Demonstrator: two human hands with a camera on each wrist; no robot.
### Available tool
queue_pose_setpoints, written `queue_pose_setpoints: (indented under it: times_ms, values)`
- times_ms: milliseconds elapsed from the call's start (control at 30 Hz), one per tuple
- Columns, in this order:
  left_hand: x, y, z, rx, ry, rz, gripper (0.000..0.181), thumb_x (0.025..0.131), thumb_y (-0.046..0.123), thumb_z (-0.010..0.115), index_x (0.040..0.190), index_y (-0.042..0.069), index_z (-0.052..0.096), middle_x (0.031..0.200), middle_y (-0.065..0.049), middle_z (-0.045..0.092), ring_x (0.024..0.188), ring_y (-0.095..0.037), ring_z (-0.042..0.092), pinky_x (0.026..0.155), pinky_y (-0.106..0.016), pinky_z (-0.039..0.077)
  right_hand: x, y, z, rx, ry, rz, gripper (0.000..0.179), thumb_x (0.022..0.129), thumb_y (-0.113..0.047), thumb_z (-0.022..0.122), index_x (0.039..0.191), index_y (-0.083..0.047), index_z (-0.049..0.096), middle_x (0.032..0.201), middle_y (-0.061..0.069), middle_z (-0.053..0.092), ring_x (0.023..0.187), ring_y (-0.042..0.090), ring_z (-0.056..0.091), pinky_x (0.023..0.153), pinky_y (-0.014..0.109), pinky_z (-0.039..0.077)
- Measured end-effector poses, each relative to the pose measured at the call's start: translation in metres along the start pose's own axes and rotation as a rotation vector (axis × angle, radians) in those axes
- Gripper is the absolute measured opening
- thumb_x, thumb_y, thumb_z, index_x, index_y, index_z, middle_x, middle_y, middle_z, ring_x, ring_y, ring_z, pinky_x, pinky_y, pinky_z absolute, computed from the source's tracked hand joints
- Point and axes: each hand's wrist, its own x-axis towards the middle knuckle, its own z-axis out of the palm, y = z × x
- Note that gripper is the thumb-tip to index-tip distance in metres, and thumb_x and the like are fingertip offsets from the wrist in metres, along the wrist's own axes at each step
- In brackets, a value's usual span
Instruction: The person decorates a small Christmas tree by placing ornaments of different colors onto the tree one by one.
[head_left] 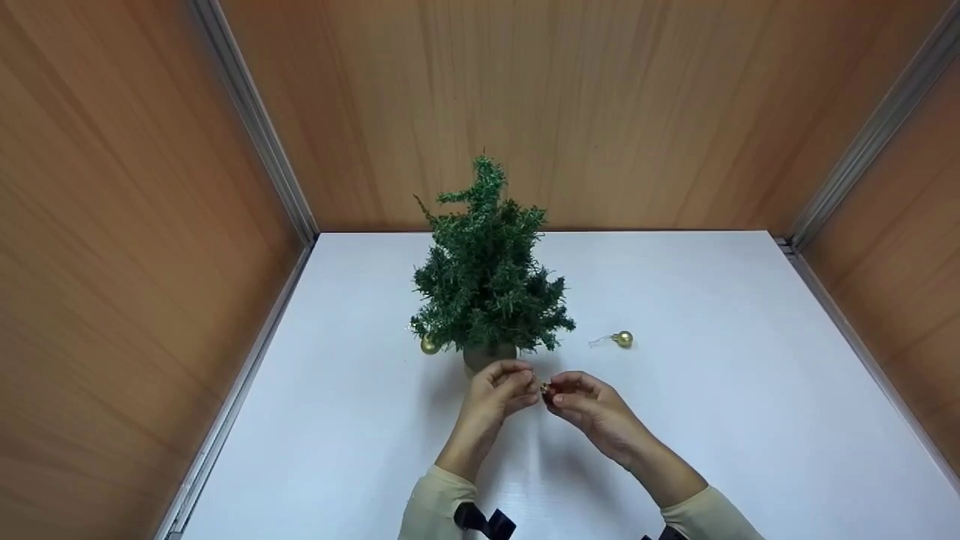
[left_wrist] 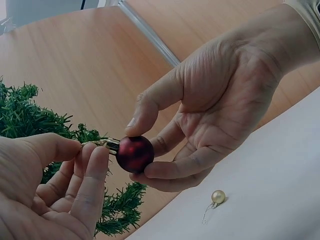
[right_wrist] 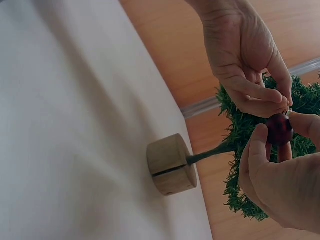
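Observation:
A dark red Christmas bauble (left_wrist: 135,154) with a gold cap is held between both hands in front of the small artificial Christmas tree (head_left: 491,277). My right hand (head_left: 600,416) grips the ball between thumb and fingers. At the cap end, my left hand (head_left: 499,397) pinches the thin hanging loop (left_wrist: 92,143) between thumb and fingertips. Seen from the right wrist, the bauble (right_wrist: 279,129) sits close to the tree's branches, and the tree's round wooden base (right_wrist: 171,164) stands on the white table.
To the right of the tree a gold bauble (head_left: 623,339) with a clear loop lies on the white table (head_left: 712,390). Another gold bauble (head_left: 429,345) is at the tree's lower left. Wood-look panels (head_left: 600,112) wall the table's back and sides.

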Motion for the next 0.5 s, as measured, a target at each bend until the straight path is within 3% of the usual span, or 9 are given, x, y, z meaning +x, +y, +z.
queue_pose_setpoints:
  times_ms: [500]
  values:
    - [-0.0013,0.0014,0.0024,-0.029,0.0,0.003,0.021,0.082,0.005,0.062,0.098,-0.007,0.057,0.078,-0.01,0.06,0.069,-0.016,0.061,0.069,-0.032,0.052,-0.0011,-0.0009,0.0017,-0.01,-0.024,0.01,0.029,0.084,-0.002,0.059,0.111,0.003,0.049,0.109,0.015,0.052,0.104,0.025,0.053,0.093,0.039,0.039]
